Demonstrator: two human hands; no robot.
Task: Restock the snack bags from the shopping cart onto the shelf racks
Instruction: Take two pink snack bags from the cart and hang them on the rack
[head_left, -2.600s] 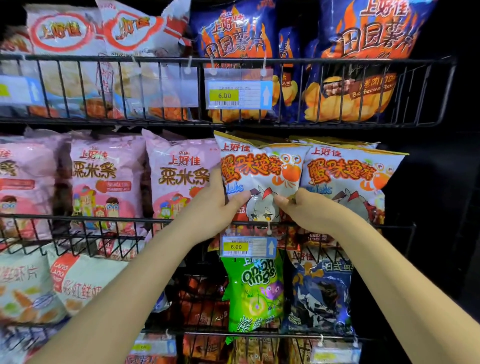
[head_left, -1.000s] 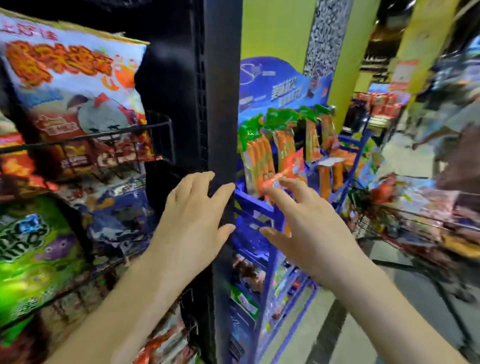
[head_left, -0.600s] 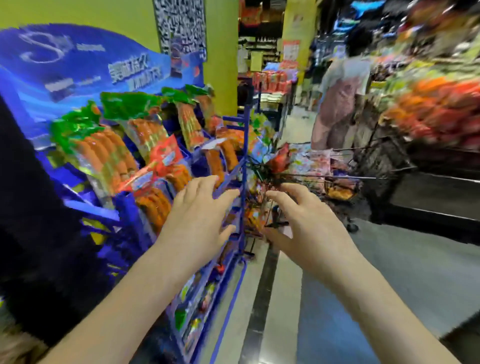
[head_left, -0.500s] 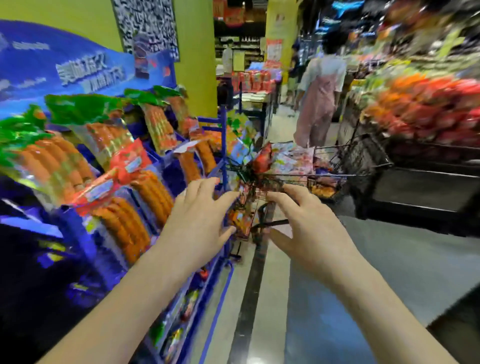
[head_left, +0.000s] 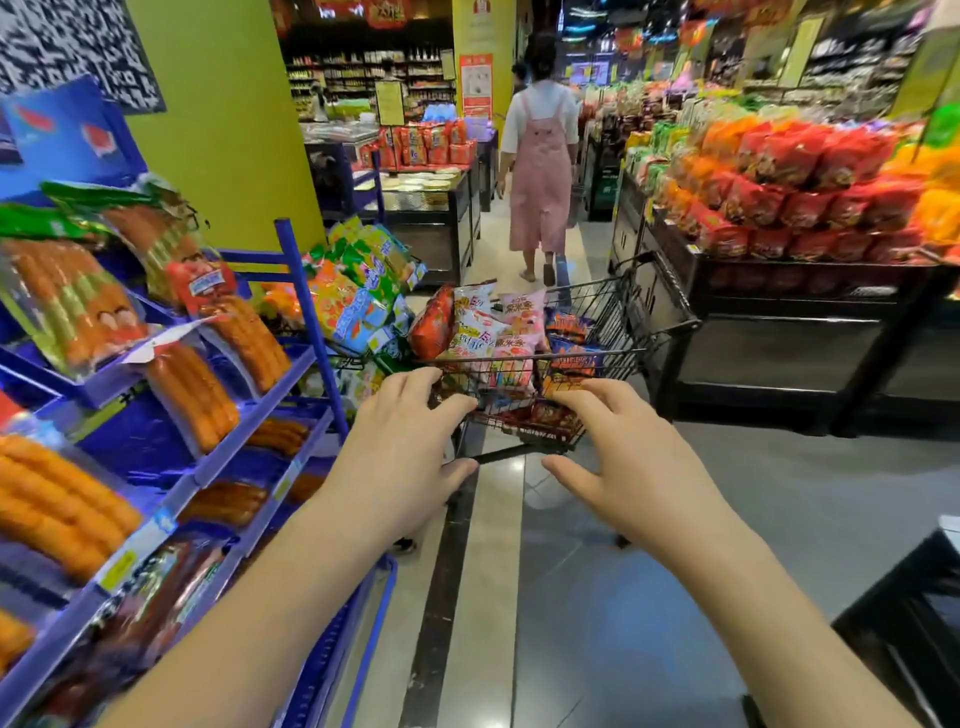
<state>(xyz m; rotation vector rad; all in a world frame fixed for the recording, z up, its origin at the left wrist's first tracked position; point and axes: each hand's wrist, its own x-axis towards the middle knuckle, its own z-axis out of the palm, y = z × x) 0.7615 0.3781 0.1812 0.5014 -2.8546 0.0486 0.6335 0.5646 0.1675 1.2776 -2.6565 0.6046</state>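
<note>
Left: blue rack (head_left: 307, 312) stocked with sausage packs (head_left: 244, 332). Centre: my left hand (head_left: 400, 457), fingers apart and loosely bent, holding nothing. Beyond it, the shopping cart (head_left: 623, 322) stands in the aisle with snack bags (head_left: 511, 332) heaped in its basket. Right: my right hand (head_left: 634, 457), fingers likewise spread and empty. I cannot tell whether either hand touches the cart.

Shopping cart (head_left: 618, 312) standing mid-aisle, snack bags (head_left: 511, 332) lying piled in it. Sausage rack (head_left: 249, 436) standing left of cart; display table (head_left: 779, 343) standing right, packets (head_left: 789, 197) sitting stacked on it. Person (head_left: 540, 176) standing beyond cart. Left hand (head_left: 400, 462), right hand (head_left: 634, 467) hovering side by side before cart.
</note>
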